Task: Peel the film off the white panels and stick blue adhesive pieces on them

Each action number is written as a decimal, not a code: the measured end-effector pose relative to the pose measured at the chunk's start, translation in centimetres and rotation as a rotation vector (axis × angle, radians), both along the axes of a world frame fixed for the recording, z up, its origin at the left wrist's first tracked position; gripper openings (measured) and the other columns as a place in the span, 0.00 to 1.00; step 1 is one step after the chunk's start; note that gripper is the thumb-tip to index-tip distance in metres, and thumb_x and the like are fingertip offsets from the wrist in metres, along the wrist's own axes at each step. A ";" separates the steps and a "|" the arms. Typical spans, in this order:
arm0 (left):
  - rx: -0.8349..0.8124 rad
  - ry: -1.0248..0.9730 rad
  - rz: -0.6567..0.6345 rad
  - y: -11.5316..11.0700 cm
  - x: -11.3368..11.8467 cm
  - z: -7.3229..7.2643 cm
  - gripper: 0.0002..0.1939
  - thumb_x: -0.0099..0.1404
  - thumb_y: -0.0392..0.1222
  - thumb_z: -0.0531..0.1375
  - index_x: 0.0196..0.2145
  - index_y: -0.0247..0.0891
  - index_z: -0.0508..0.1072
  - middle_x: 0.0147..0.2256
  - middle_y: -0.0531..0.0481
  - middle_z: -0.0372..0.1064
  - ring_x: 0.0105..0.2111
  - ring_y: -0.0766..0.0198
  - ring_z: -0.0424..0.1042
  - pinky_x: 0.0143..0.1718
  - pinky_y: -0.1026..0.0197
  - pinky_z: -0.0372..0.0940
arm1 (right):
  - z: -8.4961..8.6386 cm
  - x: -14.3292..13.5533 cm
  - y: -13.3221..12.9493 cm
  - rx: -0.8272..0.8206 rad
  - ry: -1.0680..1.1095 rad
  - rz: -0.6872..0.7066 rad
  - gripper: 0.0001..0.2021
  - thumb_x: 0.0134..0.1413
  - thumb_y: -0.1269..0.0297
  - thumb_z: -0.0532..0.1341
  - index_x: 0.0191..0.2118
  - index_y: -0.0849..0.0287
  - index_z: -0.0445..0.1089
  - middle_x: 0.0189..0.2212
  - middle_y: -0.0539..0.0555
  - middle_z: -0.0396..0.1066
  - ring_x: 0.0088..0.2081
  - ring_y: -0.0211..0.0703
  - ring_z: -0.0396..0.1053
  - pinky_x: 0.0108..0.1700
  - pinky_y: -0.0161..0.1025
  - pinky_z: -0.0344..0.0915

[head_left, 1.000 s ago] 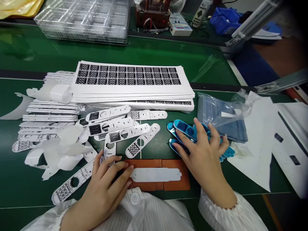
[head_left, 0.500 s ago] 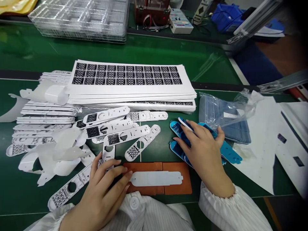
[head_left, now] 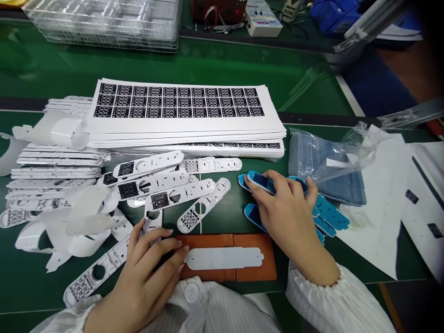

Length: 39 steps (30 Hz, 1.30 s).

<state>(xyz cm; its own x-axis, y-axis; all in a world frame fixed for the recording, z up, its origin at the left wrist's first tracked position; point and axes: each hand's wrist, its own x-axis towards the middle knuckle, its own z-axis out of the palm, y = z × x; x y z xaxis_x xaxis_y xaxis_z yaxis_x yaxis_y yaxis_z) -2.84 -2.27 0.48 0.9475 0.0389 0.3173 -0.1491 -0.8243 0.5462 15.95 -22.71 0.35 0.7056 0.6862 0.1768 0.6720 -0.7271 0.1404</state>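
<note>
While the right hand (head_left: 289,210) closes its fingers on one blue strip (head_left: 261,181) atop the blue pile (head_left: 328,215), the pick-up step looks underway. Left hand (head_left: 152,259), fingers loose and flat, steadies the white panel (head_left: 224,258) on the brown jig (head_left: 256,273); lifting a single strip cleanly seems needed next.

Left hand (head_left: 149,263): palm down near the table's front edge – fingers spread and loosely bent, tips pointing right.
Left sleeve (head_left: 65,319): white, striped, at the lower left.
Right hand (head_left: 287,212): palm down, further back and to the right – fingers curled, thumb and forefinger pinched together.
Right sleeve (head_left: 333,300): white cuff gathered at the wrist.
</note>
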 end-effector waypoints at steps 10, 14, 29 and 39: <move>-0.004 -0.024 0.006 -0.1 -0.4 0.1 0.10 0.63 0.29 0.56 0.40 0.36 0.73 0.37 0.47 0.71 0.47 0.55 0.64 0.58 0.33 0.48 | -0.3 0.7 -0.5 0.173 0.038 -0.096 0.16 0.61 0.63 0.55 0.52 0.61 0.67 0.56 0.70 0.56 0.56 0.68 0.57 0.52 0.73 0.50; 0.004 -0.034 0.002 -0.2 -0.6 0.2 0.10 0.63 0.29 0.57 0.41 0.36 0.73 0.38 0.47 0.71 0.47 0.55 0.64 0.58 0.33 0.48 | -0.1 0.6 -0.5 0.204 -0.002 -0.119 0.12 0.61 0.66 0.54 0.46 0.61 0.71 0.59 0.70 0.54 0.59 0.71 0.53 0.52 0.75 0.49; 0.045 -0.038 -0.013 0.1 -1.3 -0.3 0.07 0.63 0.32 0.57 0.38 0.37 0.74 0.35 0.49 0.72 0.46 0.56 0.64 0.58 0.36 0.46 | 1.3 -8.6 1.9 0.379 0.396 0.386 0.11 0.61 0.73 0.52 0.39 0.58 0.71 0.40 0.55 0.72 0.46 0.46 0.66 0.60 0.66 0.45; 0.117 -0.018 -0.004 0.4 -1.7 -0.4 0.07 0.62 0.32 0.59 0.38 0.37 0.73 0.34 0.51 0.73 0.45 0.56 0.64 0.59 0.37 0.46 | 1.6 -8.7 3.1 0.495 0.451 0.412 0.10 0.58 0.76 0.55 0.37 0.60 0.72 0.31 0.53 0.69 0.36 0.41 0.64 0.57 0.63 0.50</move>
<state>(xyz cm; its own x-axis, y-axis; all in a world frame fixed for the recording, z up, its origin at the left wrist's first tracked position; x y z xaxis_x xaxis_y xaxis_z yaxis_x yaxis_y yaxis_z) -4.51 -1.83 0.08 0.9418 -0.0032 0.3360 -0.1612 -0.8818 0.4432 7.26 -19.60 1.91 0.4874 0.8246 0.2871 0.8163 -0.3136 -0.4851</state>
